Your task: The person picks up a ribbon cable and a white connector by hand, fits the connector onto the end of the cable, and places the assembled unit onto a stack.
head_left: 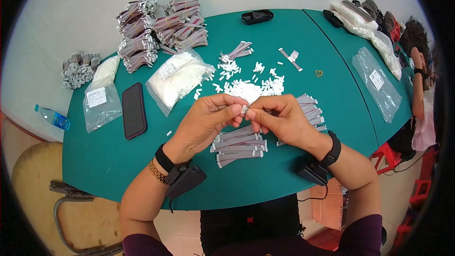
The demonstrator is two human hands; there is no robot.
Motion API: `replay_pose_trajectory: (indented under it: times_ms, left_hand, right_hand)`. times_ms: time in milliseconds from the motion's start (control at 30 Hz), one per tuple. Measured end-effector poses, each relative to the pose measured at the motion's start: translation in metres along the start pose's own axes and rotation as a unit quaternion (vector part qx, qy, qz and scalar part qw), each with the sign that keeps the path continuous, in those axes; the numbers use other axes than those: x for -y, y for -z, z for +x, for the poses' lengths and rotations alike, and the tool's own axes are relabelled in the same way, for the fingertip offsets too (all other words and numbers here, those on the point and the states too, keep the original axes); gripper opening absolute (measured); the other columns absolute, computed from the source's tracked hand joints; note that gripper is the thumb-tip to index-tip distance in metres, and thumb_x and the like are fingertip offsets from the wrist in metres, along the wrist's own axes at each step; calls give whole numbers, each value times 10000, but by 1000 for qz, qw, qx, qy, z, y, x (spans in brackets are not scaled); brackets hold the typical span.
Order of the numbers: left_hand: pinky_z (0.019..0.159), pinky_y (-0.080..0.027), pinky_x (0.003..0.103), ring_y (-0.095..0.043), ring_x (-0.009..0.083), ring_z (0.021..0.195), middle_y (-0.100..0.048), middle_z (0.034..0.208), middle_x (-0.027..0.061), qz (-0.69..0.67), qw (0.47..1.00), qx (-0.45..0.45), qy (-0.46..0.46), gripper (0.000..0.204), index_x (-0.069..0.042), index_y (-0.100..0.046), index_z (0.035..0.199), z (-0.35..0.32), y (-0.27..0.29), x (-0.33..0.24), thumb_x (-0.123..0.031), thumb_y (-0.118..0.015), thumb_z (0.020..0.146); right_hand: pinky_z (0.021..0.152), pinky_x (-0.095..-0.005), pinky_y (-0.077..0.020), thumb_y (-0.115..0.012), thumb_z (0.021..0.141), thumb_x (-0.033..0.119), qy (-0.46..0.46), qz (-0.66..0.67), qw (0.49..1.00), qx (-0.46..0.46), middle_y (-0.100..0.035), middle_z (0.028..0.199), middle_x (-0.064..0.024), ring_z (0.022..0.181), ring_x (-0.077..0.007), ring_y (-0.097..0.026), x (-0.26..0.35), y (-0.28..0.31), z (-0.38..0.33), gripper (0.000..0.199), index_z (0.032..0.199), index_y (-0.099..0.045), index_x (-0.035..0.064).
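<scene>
My left hand (207, 119) and my right hand (286, 119) meet over the middle of the table, fingertips pinched together. Between them is a small white connector (244, 109); whatever is attached to it is hidden by my fingers. Just beyond my fingertips lies a heap of loose white connector pieces (244, 89). Below my hands, short grey ribbon cables (239, 145) with white ends lie in a rough stack. More such ribbon cables (310, 109) spread out beside my right hand, partly covered by it.
Bundled ribbon cables (137, 33) are piled at the far left, by the wall. Bags of white pieces (177, 78) and a phone (135, 110) lie left. A black device (257, 16) rests at the far edge. At right are a clear bag (377, 84) and another person's arm (418, 87).
</scene>
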State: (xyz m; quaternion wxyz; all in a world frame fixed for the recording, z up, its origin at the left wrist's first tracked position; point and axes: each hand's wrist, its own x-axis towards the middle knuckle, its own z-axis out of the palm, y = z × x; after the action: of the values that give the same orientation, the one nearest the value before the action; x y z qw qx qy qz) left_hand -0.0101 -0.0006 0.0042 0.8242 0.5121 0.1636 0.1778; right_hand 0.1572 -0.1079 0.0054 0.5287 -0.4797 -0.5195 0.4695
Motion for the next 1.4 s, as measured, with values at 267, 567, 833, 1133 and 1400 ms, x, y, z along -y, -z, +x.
replay_pose_trajectory:
  times_ms: [267, 567, 833, 1133, 1400]
  left_hand:
    - [709, -463, 223, -553, 107, 755, -624, 896, 69, -10, 1000, 5, -1, 190, 3, -600, 1028, 0, -1, -1, -102, -584, 870]
    - [707, -462, 221, -553, 106, 752, -629, 896, 74, -13, 1000, 6, -4, 189, 4, -601, 1023, 0, -1, 0, -100, -589, 866]
    - [707, -463, 223, -554, 107, 754, -627, 901, 73, -13, 1000, 7, -5, 194, 10, -599, 1025, 0, -1, 0, -100, -590, 865]
    - [705, -465, 224, -555, 104, 754, -623, 899, 73, 4, 1000, 6, -5, 194, 16, -602, 1022, -1, -2, -3, -94, -594, 861]
    - [700, -465, 218, -555, 103, 750, -621, 884, 69, -1, 1000, 9, -1, 201, 20, -603, 1026, -1, -3, -3, -90, -599, 858]
  right_hand:
    - [470, -167, -362, -569, 883, 130, -2, 5, 1000, 0, -575, 624, 4, 530, -25, -480, 1, 0, 0, 144, 828, -639, 17]
    - [467, -163, -363, -580, 882, 144, -2, 8, 1000, -3, -587, 626, -4, 520, -27, -490, 2, -1, -1, 150, 835, -645, 17]
    - [458, -160, -356, -581, 881, 149, 3, 2, 1000, -13, -591, 624, -3, 515, -26, -489, 2, -2, -2, 155, 824, -646, 20]
    - [440, -165, -348, -583, 879, 147, -5, -2, 1000, -15, -590, 611, -9, 494, -29, -484, 5, -2, -2, 155, 815, -646, 21]
    - [434, -168, -344, -584, 877, 143, 0, 1, 1000, -16, -588, 604, -13, 485, -32, -481, 4, -2, -2, 155, 805, -644, 19]
